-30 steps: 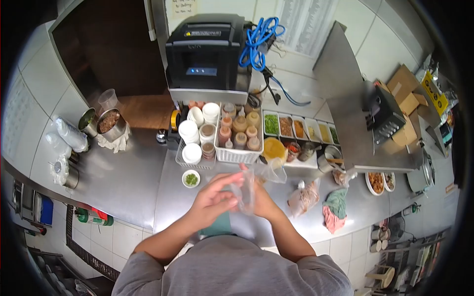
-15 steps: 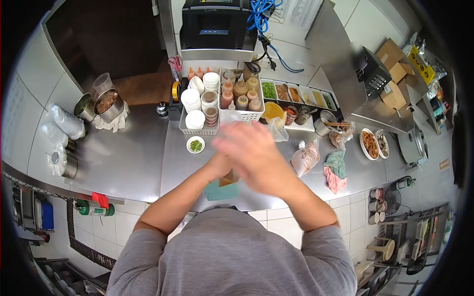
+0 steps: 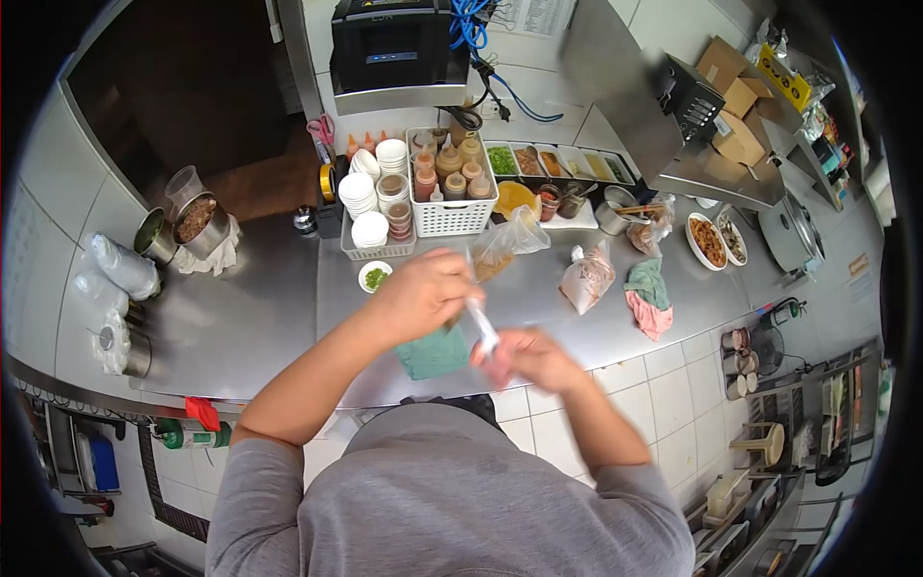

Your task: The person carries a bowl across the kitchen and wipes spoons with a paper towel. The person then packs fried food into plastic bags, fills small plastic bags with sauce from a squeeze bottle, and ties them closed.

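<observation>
In the head view, my left hand [image 3: 428, 293] is closed, with its fingers pinched at one end of a whitish twisted strip of plastic [image 3: 482, 327]. The strip slants down to my right hand [image 3: 527, 361], whose fingers are curled at its lower end and smeared by motion. Something brownish shows just below my left fingers, mostly hidden. Under the hands a green cloth [image 3: 431, 356] lies flat on the steel counter [image 3: 260, 317]. Beyond them rests a clear plastic bag [image 3: 505, 245] with brown contents. A small white bowl of chopped greens [image 3: 376, 277] stands beyond my left wrist.
At the back stand a white basket of sauce bottles [image 3: 452, 219], stacked white cups [image 3: 369, 231] and a row of topping trays [image 3: 558, 163]. To the right lie a tied bag [image 3: 587, 277], cloths [image 3: 648, 298] and an oval dish [image 3: 707, 242]. Pots [image 3: 204, 226] stand at left.
My hands were together, the right overlapping the left; now they are apart, the right lower and nearer my body. The plastic strip now shows between them. The whole view has shifted slightly.
</observation>
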`<state>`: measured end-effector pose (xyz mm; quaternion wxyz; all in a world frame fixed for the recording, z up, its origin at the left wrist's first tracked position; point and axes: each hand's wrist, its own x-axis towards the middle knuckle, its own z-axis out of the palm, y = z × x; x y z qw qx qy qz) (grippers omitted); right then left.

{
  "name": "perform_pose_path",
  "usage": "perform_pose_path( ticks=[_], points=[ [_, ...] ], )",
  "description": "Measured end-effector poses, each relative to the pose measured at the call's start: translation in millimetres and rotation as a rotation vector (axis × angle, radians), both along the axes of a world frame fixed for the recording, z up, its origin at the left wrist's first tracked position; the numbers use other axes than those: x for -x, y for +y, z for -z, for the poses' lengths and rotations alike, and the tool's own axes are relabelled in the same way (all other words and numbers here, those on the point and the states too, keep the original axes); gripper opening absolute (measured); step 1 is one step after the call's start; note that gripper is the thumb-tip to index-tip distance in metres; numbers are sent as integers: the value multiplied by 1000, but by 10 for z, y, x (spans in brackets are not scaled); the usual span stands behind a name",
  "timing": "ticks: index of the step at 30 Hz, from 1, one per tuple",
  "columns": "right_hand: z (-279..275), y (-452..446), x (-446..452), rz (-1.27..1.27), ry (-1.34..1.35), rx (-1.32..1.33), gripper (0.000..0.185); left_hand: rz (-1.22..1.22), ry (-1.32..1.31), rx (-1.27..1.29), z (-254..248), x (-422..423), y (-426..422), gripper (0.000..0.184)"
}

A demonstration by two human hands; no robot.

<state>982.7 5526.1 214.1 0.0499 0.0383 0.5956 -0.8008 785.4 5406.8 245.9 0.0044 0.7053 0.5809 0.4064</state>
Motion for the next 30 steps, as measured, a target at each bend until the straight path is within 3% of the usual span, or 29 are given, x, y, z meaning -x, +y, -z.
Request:
perform_pose_path(
  ticks=[2, 6, 7, 8, 9, 11, 12, 13, 14, 15, 16, 18, 22, 25, 26, 28, 29, 30],
  points=[
    [280, -404, 83, -239, 203, 787, 21, 116, -142, -13, -277, -287, 101, 23],
    [439, -101, 376, -451, 510, 775, 17, 415, -408, 102, -468, -548, 255, 18],
    [254, 69, 327, -33, 478, 270, 14, 483, -505, 172, -446, -562, 315, 16],
    [133, 267, 275, 377, 403, -236, 11, 438, -438, 135, -331, -544, 415, 11],
    [162, 553, 253, 384, 403, -236, 11, 445, -437, 138, -186, -555, 487, 11],
    [299, 1120, 224, 192, 102, -214, 7, 25, -482, 233, 167, -634, 626, 6],
    [206, 1142, 130, 334, 149, -502, 7, 22, -483, 226, 389, -657, 762, 6],
    [250, 1174, 89, 326, 151, -504, 7, -197, -684, 233, 648, -674, 907, 4],
    [339, 1166, 68, 408, 244, -874, 9, -422, -883, 243, 888, -693, 1046, 3],
    [439, 1136, 52, 485, 339, -1243, 12, -432, -886, 247, 1097, -726, 1197, 3],
    [538, 1084, 53, 439, 360, -1264, 14, -543, -1001, 221, 1290, -781, 1364, 5],
    [811, 1061, 45, 518, 266, -1255, 12, -662, -1229, 105, 1542, -962, 1659, 7],
    [1073, 1448, -116, 669, 122, -1111, 10, -687, -1409, 187, 1696, -1286, 1862, 8],
    [1320, 1699, -301, 630, 10, -842, 15, -673, -865, 398, 1774, -1353, 1871, 8],
    [1446, 1794, -333, 552, -56, -691, 19, -677, -869, 403, 1798, -1351, 1871, 8],
    [1710, 1957, -354, 502, -94, -608, 19, -419, -300, 161, 1851, -1334, 1848, 10],
    [1794, 2004, -364, 459, -128, -525, 18, -427, -303, 167, 1910, -1336, 1841, 10],
    [1885, 2021, -376, 448, -133, -519, 18, -400, -814, 337, 1977, -1348, 1829, 12]
  ],
)
